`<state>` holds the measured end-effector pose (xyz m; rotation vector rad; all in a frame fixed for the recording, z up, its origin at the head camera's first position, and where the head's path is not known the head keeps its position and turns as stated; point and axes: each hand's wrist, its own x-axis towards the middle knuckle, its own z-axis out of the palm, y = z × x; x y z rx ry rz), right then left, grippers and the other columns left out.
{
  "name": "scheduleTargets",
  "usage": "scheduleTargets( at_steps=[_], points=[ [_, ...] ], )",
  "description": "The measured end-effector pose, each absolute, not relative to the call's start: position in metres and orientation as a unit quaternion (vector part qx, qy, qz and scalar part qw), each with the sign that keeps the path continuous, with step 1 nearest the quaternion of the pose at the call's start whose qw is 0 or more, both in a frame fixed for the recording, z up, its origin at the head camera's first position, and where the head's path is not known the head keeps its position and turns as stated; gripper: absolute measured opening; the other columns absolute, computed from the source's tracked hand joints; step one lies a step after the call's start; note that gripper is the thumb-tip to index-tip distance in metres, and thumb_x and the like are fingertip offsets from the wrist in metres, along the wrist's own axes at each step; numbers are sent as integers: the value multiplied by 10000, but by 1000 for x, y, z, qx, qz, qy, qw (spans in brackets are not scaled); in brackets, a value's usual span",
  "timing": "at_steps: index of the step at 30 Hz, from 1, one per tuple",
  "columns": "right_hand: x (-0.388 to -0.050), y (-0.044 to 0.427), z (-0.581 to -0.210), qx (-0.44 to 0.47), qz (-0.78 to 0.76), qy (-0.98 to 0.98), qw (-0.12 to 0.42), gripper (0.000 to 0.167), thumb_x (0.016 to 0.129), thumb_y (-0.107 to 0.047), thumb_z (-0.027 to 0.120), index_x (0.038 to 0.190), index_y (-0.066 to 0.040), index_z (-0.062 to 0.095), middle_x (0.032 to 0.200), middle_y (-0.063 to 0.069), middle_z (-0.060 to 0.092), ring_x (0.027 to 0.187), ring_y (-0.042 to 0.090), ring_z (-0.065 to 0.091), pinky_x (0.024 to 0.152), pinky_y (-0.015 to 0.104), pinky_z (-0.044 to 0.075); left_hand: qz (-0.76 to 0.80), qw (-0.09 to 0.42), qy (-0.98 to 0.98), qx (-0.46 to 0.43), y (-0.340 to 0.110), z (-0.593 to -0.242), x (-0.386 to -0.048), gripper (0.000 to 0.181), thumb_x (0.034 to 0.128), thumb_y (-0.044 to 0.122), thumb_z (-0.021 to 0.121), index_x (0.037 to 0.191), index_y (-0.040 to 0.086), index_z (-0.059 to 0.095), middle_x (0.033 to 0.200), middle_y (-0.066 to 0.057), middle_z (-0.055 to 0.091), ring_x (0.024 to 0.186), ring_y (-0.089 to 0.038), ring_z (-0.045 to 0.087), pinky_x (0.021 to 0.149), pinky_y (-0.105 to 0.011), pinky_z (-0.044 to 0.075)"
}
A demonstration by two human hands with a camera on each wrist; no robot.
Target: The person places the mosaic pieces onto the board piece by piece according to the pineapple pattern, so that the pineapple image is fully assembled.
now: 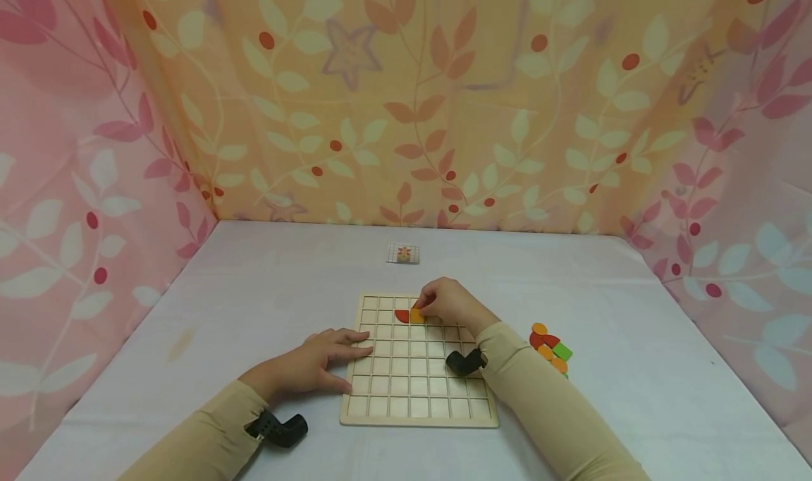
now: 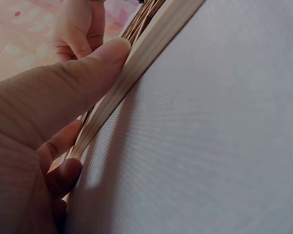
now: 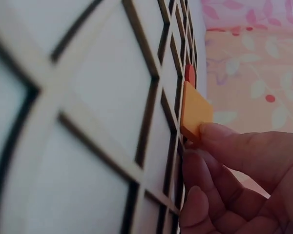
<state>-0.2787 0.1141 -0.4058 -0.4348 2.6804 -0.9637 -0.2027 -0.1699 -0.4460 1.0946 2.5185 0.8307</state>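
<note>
A wooden grid board (image 1: pixel 406 422) lies on the white cloth, divided into small square cells. My left hand (image 1: pixel 307 362) rests against the board's left side with its fingers spread; the thumb (image 2: pixel 105 58) touches the wooden edge. Over the board's upper rows, my right hand (image 1: pixel 452 302) pinches a yellow-orange square tile (image 3: pixel 196 112) between thumb and fingers. The tile is tilted against the grid in the right wrist view. Just left of it, a red tile (image 1: pixel 402 316) with a curved side sits on the board. The right fingers partly cover the cells around the orange tile.
Right of the board, beside my right forearm, lies a loose cluster of red, orange and green tiles (image 1: pixel 562 352). A small card (image 1: pixel 403 254) printed with a grid and a coloured figure lies beyond the board. Patterned curtains (image 1: pixel 406 100) enclose the table's back and sides.
</note>
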Motion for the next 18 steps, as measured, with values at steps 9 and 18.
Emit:
scheduleTargets(
  at_steps=[9, 18],
  points=[
    [-279, 115, -411, -139, -326, 928, 117, 46, 747, -120, 745, 744, -109, 701, 753, -57, 643, 721, 120, 519, 699, 278, 422, 290, 139, 870, 375, -170, -446, -203, 681, 742, 537, 646, 1347, 284, 462, 1460, 43, 311, 1310, -250, 260, 971, -547, 185],
    [-276, 113, -409, -148, -302, 936, 105, 137, 755, -130, 738, 643, -134, 659, 659, -51, 602, 659, 133, 491, 629, 271, 401, 288, 135, 872, 372, -170, -448, -203, 680, 741, 554, 635, 1346, 297, 461, 1456, 51, 313, 1308, -245, 267, 971, -557, 178]
  ],
)
